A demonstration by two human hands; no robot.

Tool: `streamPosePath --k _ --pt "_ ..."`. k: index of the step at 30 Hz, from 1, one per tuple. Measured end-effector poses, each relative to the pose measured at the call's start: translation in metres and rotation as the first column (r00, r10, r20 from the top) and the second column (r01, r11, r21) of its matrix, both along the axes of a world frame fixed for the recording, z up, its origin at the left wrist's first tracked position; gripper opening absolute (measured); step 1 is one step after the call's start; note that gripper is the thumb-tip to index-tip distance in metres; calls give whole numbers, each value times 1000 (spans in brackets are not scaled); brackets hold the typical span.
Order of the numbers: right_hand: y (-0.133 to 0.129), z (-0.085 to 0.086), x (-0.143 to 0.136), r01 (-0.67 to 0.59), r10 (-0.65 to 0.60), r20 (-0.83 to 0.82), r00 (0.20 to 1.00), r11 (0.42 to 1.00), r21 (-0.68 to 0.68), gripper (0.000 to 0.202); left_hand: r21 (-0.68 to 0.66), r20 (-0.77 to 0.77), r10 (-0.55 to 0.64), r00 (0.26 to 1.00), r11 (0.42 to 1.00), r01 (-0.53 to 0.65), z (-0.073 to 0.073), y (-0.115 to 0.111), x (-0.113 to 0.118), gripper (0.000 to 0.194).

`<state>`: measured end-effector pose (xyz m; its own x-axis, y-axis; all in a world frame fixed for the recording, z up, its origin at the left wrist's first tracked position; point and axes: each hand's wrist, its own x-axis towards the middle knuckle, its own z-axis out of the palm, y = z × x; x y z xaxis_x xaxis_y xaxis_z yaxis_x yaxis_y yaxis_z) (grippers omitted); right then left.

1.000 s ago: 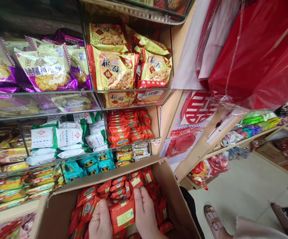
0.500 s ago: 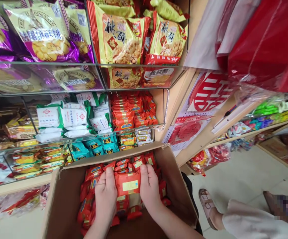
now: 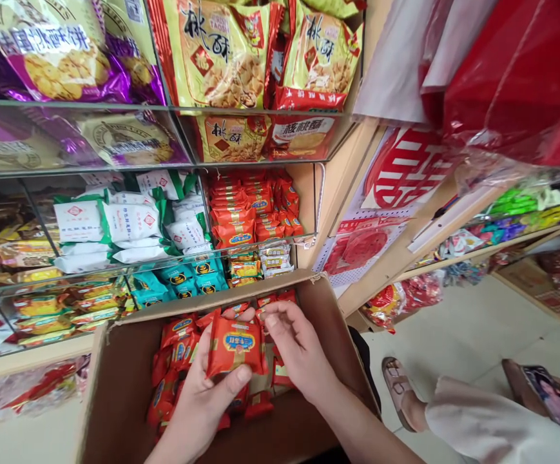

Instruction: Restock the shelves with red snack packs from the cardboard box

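Observation:
A red snack packet with a blue and yellow label lies in my left hand, the thumb over its lower edge and the fingers behind it. My right hand is at the packet's upper right, its fingers bent close to the packet's edge; whether they pinch anything is too small to tell. Both hands are over an open cardboard box, which holds several similar red packets.
Behind the box rise glass-fronted shelves with red, white-green, teal and yellow packets. Red bags hang at the upper right. At the lower right another person's sandaled foot and a phone show.
The held packet has turned over to its label side and now rests in my left hand. My right hand has come off its side and moved to its upper right. The view has shifted slightly.

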<state>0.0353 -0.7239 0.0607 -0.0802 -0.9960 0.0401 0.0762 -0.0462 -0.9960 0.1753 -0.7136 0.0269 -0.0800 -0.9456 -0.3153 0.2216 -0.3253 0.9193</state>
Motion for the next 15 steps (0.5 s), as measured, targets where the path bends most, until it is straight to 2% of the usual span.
streamPosePath --k 3,5,8,12,13,15 --pt "3 2 -2 -235 170 326 930 956 174 29 21 -74 -66 995 997 68 4 3 2 83" --pt "5 2 -1 -291 185 420 888 935 203 32 39 -90 -76 993 996 79 5 5 1 79" --pt "6 2 -4 -254 192 325 926 954 159 27 107 -112 19 994 994 -7 7 5 0 85" --pt "5 -3 -10 -229 230 -1 973 972 44 27 98 -64 169 984 982 -162 13 0 -2 75" --pt "5 -6 -8 -199 200 -27 980 980 23 32 96 -92 193 977 978 -184 15 -2 -3 71" --pt "7 -14 0 -125 125 24 992 992 1 40 151 -190 283 940 954 -257 16 -5 -6 66"
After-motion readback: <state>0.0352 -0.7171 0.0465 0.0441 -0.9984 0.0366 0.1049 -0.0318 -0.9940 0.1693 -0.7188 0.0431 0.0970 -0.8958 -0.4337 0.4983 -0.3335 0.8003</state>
